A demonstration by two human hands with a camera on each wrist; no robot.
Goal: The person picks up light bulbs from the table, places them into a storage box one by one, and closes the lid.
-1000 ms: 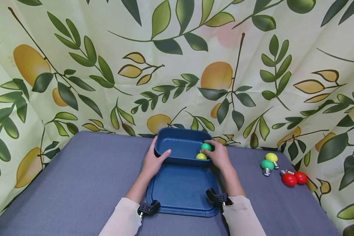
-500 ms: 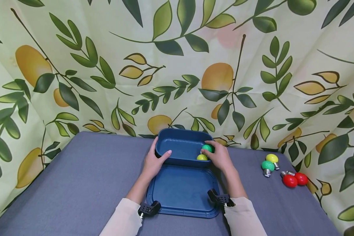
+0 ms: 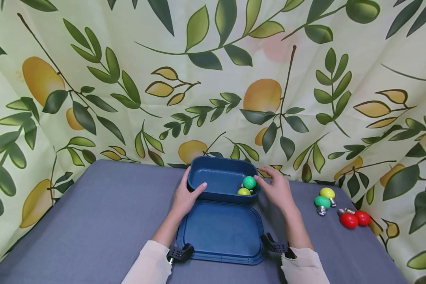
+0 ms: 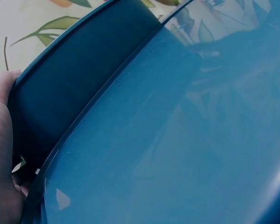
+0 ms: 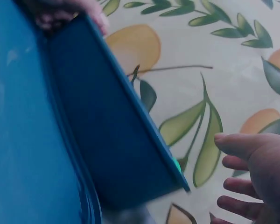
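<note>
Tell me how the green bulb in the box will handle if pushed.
The green bulb would probably roll, given its round head. The yellow bulb beside it may get nudged, and the raised walls of the box should contain both.

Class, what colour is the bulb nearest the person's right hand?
The bulb by the right hand is green, seen best in the head view.

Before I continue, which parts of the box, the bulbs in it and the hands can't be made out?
Head view: the yellow bulb's underside, hidden by the near wall of the blue box.
Right wrist view: nearly all of the green bulb, hidden behind the box wall.
Left wrist view: part of the left hand, cut off by the left edge.
Right wrist view: part of the right hand, cut off by the right edge.
</note>
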